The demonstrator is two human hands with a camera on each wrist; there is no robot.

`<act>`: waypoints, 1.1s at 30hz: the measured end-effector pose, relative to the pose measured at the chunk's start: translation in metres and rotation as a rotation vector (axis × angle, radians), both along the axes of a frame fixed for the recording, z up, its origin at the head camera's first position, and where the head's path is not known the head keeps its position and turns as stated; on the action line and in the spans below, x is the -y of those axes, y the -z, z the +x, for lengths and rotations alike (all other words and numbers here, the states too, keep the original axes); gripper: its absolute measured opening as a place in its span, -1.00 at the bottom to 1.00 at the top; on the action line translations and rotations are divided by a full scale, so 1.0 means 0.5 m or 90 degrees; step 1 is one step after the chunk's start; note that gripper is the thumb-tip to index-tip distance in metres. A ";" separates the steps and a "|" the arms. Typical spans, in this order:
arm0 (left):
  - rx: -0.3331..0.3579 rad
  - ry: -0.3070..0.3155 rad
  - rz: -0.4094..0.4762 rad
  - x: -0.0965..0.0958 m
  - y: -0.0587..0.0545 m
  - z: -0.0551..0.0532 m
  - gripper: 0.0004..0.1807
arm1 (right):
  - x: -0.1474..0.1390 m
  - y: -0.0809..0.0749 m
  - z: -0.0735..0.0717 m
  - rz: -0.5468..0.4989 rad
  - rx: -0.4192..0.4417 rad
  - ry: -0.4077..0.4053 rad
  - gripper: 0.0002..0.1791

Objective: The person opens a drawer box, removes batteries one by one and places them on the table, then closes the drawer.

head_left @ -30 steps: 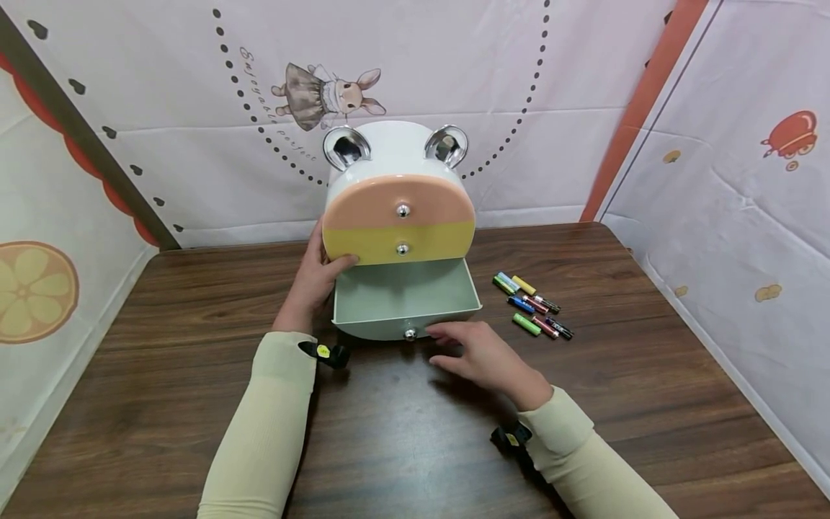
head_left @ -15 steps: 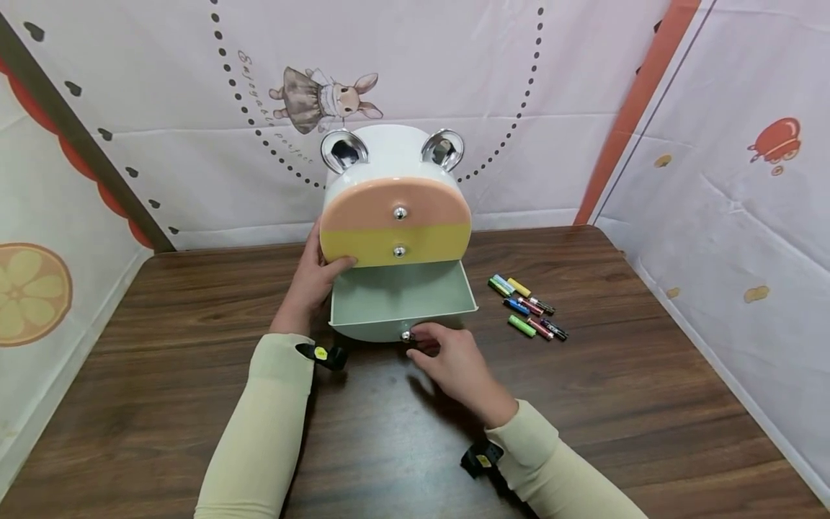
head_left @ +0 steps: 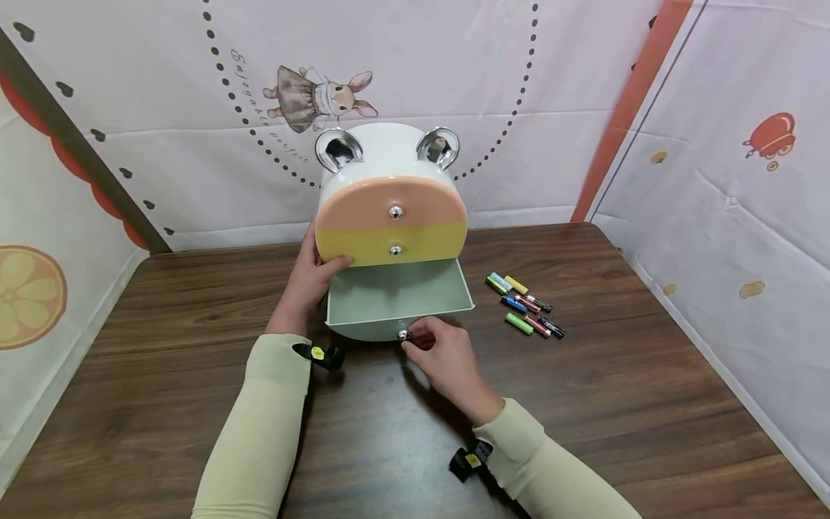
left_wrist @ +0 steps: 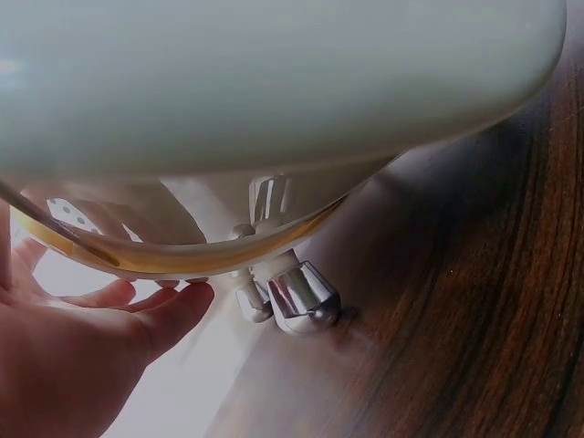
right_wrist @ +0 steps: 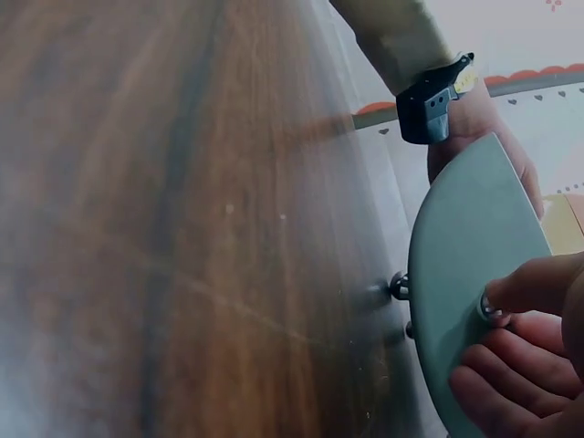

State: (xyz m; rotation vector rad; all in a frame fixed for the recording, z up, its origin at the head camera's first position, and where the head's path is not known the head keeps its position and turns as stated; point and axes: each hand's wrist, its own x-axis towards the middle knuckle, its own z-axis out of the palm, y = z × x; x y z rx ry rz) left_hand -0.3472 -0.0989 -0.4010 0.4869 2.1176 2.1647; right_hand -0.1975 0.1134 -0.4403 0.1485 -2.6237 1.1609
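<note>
A small white drawer cabinet [head_left: 392,148] with silver frog-like eyes stands on the table, its front peach above yellow. Its lowest drawer, a pale green one [head_left: 398,292], is pulled out and nothing lies in it. My left hand [head_left: 303,287] grips the cabinet's left side, thumb on the yellow front [head_left: 363,249] and fingers around the side. At the green drawer's front, my right hand [head_left: 449,359] pinches the silver knob [head_left: 403,335] between thumb and index finger. The right wrist view shows this knob [right_wrist: 493,310] partly covered by the fingers. Silver feet [left_wrist: 304,297] show under the cabinet.
Several short marker-like sticks [head_left: 519,323] in green, blue, yellow, red and black lie on the wooden table [head_left: 622,375], right of the cabinet. A printed white cloth [head_left: 493,58] with a rabbit hangs close behind.
My right hand has moved left along the green drawer's front and now pinches its knob. The left hand keeps its grip on the cabinet, and the drawer stays out.
</note>
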 end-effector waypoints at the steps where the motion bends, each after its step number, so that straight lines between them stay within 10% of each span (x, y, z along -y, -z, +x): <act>1: 0.002 -0.001 -0.003 0.000 0.000 0.000 -0.01 | 0.001 0.000 -0.001 0.000 -0.001 0.003 -0.83; 33: -0.037 0.017 0.083 0.001 0.039 -0.034 -0.30 | 0.014 -0.007 -0.097 0.209 -0.280 -0.043 -0.94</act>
